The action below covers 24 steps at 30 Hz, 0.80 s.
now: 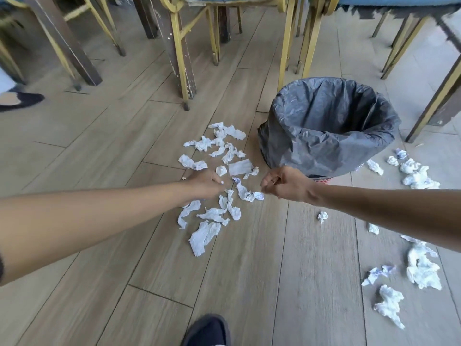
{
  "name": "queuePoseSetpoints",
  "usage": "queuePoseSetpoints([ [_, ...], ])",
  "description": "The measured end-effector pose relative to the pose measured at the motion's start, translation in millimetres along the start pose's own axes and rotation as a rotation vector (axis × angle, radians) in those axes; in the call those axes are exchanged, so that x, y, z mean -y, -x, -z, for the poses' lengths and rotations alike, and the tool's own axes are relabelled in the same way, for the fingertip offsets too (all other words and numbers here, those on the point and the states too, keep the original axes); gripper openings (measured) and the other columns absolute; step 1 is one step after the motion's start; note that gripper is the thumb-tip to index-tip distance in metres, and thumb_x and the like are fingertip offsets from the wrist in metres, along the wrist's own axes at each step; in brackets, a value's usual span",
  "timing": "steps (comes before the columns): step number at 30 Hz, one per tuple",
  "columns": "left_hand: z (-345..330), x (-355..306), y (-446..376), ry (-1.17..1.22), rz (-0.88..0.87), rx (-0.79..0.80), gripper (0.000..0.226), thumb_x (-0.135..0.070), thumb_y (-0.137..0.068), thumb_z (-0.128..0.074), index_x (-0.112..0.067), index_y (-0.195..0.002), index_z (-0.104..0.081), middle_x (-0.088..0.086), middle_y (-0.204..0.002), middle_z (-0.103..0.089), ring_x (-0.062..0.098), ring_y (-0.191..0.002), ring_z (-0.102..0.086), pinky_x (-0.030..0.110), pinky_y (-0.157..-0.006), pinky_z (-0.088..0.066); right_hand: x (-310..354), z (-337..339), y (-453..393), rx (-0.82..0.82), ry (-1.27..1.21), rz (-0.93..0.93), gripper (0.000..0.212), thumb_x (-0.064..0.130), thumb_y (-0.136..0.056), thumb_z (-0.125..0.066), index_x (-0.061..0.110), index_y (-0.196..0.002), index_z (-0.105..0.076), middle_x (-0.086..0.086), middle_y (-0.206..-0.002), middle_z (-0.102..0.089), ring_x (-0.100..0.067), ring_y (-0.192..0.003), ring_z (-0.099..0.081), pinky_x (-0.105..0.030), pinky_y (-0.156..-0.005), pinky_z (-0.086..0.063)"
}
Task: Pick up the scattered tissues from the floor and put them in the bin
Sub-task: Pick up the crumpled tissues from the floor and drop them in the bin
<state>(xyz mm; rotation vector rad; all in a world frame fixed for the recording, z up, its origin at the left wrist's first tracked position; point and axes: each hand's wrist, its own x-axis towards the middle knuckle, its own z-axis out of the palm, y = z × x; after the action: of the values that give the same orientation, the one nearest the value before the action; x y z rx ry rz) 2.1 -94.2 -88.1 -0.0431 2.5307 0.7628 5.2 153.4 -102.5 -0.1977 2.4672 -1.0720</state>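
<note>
Tissues [205, 236]: dozens; bin [326, 126]: one

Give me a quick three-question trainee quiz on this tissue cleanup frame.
1. True or false: the bin is lined with a dark bag.
2. Where do the tissues lie? A) only left of the bin B) both left and right of the bin C) inside the bin only
3. Fill in: the right hand pinches the end of a ____ that lies on the floor, while the left hand reaches down beside it.

Key: 1 true; 2 B; 3 tissue.
</note>
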Motion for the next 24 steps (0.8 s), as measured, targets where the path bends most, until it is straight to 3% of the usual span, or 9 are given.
queuePoseSetpoints([
  [2, -9, 18, 7, -0.141, -0.030, -0.007, 0.010, -0.022, -0.088, -0.058, -0.021, -0.083, -0.049, 0.001, -0.094, -0.043, 0.016, -0.084, -0.043, 0.026, -0.067, -0.035, -2, -18, -16, 0.030, 0.118, 0.006, 0.013, 0.026, -0.085, -0.072, 0.017, -0.095, -0.073, 0.005, -0.094, -0.073, -0.012, -0.086, -0.067, -0.022, -0.074, -0.050],
  [3, -15, 28, 11, -0.221, -0.038, 0.005, 0.004, -0.022, -0.088, -0.057, -0.021, -0.087, -0.054, -0.002, -0.098, -0.046, 0.018, -0.088, -0.048, 0.026, -0.072, -0.041, -3, -28, -25, 0.038, 0.199, 0.019, 0.016, 0.027, -0.085, -0.072, 0.016, -0.097, -0.073, 0.004, -0.097, -0.073, -0.014, -0.091, -0.067, -0.022, -0.077, -0.048],
  [5, -30, 53, 15, -0.337, -0.025, 0.048, 0.023, -0.025, -0.088, -0.057, -0.020, -0.111, -0.059, -0.005, -0.116, -0.053, 0.019, -0.110, -0.054, 0.033, -0.091, -0.048, -5, -48, -39, 0.062, 0.343, 0.036, 0.022, 0.026, -0.085, -0.071, 0.015, -0.103, -0.072, 0.001, -0.104, -0.072, -0.018, -0.099, -0.066, -0.021, -0.078, -0.044],
  [7, -43, 74, 22, -0.418, -0.010, 0.081, 0.033, -0.024, -0.088, -0.056, -0.022, -0.121, -0.055, -0.002, -0.124, -0.054, 0.022, -0.119, -0.053, 0.035, -0.092, -0.048, -6, -66, -46, 0.108, 0.432, 0.056, 0.024, 0.025, -0.085, -0.069, 0.015, -0.107, -0.070, 0.001, -0.107, -0.071, -0.018, -0.103, -0.065, -0.021, -0.078, -0.041],
  [11, -62, 99, 33, -0.585, -0.074, 0.145, 0.034, -0.013, -0.089, -0.052, -0.019, -0.122, -0.051, -0.003, -0.131, -0.047, 0.022, -0.114, -0.053, 0.029, -0.071, -0.038, -16, -83, -55, 0.231, 0.590, 0.189, 0.032, 0.024, -0.085, -0.066, 0.019, -0.117, -0.065, 0.001, -0.109, -0.070, -0.019, -0.104, -0.063, -0.023, -0.076, -0.041],
  [16, -77, 121, 32, -0.618, -0.109, 0.176, 0.049, -0.003, -0.086, -0.053, -0.022, -0.131, -0.046, -0.002, -0.137, -0.031, 0.025, -0.105, -0.053, 0.033, -0.070, -0.047, -30, -94, -67, 0.227, 0.613, 0.291, 0.050, 0.020, -0.086, -0.065, 0.022, -0.134, -0.055, -0.008, -0.120, -0.062, -0.025, -0.106, -0.062, -0.030, -0.085, -0.045],
  [19, -86, 137, 30, -0.572, -0.138, 0.175, 0.056, -0.002, -0.083, -0.054, -0.024, -0.133, -0.043, -0.001, -0.138, -0.025, 0.025, -0.100, -0.054, 0.039, -0.075, -0.054, -37, -100, -75, 0.272, 0.612, 0.330, 0.058, 0.021, -0.088, -0.064, 0.030, -0.142, -0.046, -0.010, -0.118, -0.056, -0.026, -0.103, -0.061, -0.028, -0.079, -0.043],
  [24, -95, 139, 34, -0.618, -0.177, 0.108, 0.018, -0.001, -0.082, -0.053, -0.010, -0.092, -0.040, 0.006, -0.109, -0.035, 0.027, -0.079, -0.054, 0.039, -0.059, -0.045, -43, -111, -89, 0.303, 0.764, 0.378, 0.050, 0.027, -0.091, -0.064, 0.025, -0.137, -0.044, -0.009, -0.122, -0.049, -0.030, -0.101, -0.062, -0.035, -0.078, -0.050],
])
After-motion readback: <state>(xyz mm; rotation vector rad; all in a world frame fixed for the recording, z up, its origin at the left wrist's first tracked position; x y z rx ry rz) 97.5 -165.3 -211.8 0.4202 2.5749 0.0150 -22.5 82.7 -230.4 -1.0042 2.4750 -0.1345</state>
